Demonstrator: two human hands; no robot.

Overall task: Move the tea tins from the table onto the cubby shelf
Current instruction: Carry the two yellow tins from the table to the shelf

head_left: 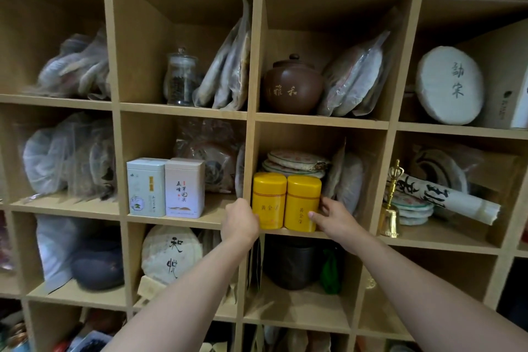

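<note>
The left hand (241, 220) is curled against the outer side of the left yellow tea tin (269, 200), and the right hand (331, 218) has its fingers spread against the right yellow tea tin (303, 203), thumb on the front face. Together they squeeze the pair from both sides. The two tins stand upright, touching each other, at the front edge of a cubby in the wooden cubby shelf (251, 134), with stacked tea cakes (297, 163) just behind them. In the next cubby to the left, a pale green tin (146, 187) and a white tin (185, 187) already stand side by side.

The step looks like seating the yellow pair. To do it well, I would keep even pressure on both sides, slide them back together so the bases rest fully on the board, stop short of the tea cakes, then release both hands outward without tipping either tin.
</note>
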